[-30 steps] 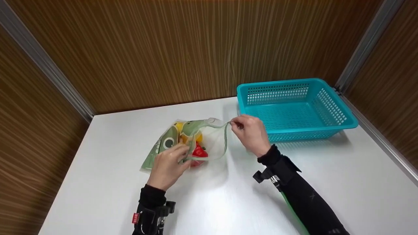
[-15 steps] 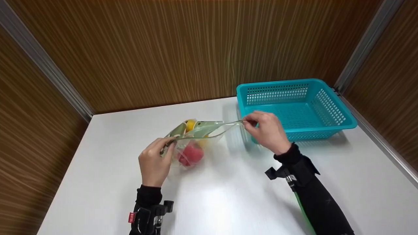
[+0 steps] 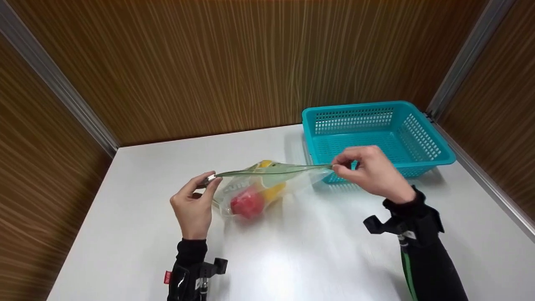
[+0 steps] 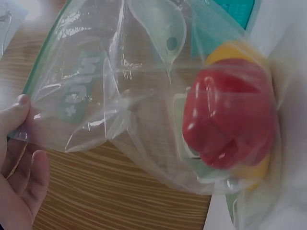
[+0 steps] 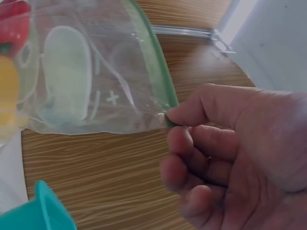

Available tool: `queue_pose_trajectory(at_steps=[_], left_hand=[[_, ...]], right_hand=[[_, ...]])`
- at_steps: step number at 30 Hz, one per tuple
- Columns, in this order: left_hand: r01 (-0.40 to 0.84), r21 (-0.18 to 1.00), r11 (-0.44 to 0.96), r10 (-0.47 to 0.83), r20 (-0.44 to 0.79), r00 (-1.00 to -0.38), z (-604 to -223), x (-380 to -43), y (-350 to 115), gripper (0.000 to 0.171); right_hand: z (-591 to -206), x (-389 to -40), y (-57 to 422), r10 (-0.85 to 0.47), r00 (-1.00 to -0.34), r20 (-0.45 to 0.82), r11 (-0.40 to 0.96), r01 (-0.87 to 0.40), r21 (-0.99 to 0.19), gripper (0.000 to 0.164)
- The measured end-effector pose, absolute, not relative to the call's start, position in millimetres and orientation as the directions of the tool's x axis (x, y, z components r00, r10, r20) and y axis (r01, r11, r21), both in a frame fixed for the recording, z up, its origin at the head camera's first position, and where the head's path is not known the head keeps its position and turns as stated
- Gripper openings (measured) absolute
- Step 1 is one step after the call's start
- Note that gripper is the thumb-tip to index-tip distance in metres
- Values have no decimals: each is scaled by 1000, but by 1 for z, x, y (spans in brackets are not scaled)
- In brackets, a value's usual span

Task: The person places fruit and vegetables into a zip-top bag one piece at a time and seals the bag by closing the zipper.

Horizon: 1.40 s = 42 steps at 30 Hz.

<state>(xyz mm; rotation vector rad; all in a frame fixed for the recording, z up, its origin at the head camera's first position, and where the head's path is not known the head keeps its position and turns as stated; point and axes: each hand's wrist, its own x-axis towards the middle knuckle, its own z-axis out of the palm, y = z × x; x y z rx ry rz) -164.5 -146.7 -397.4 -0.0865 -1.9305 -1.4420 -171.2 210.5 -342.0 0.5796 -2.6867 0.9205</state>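
Note:
A clear zip bag (image 3: 292, 177) with green print and a green zip edge is stretched between both hands, its mouth drawn into a nearly straight line. Inside it lie a red bell pepper (image 4: 230, 112) and something yellow (image 3: 273, 191) beside the pepper. My left hand (image 3: 194, 205) pinches the left end of the zip edge between thumb and fingers; a small white piece shows at those fingertips. At the opposite corner, my right hand (image 3: 372, 171) pinches the edge between thumb and forefinger, the other fingers curled loosely, as the right wrist view shows.
A teal perforated basket (image 3: 418, 167) stands at the back right of the white table (image 3: 146, 188), just behind the right hand. Wood-grain panels (image 3: 209, 71) close off the back and both sides.
Both hands have drawn apart, the right one farther right and the left one slightly left. The bag's mouth went from gaping wide to a taut line, and the bag turned its clear side forward.

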Motion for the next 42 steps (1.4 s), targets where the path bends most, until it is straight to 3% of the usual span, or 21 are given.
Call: queue_pose_trajectory(at_steps=[6, 13, 17, 24, 33, 42], left_hand=[[397, 840, 370, -302, 513, -804, -399, -165, -144, 21], [378, 846, 375, -306, 498, -811, -401, -166, -141, 16], [388, 852, 352, -309, 497, -811, -401, -166, -142, 15], [383, 847, 370, -266, 491, -830, -402, -166, -144, 14], [403, 810, 426, -242, 531, -812, -399, -169, -146, 11], [377, 815, 439, -267, 519, -812, -396, -166, -141, 9]], right_hand=[[-340, -169, 218, -245, -904, 352, 767, -402, -500, 9], [-351, -176, 206, -167, -873, 457, 792, -395, -465, 9], [-356, -179, 191, -163, -839, 519, 808, -415, -419, 19], [-359, -181, 157, -228, -745, 627, 797, -513, -320, 28], [-363, -184, 108, -307, -700, 645, 754, -593, -284, 37], [-365, -187, 72, -375, -664, 647, 707, -656, -263, 32]])
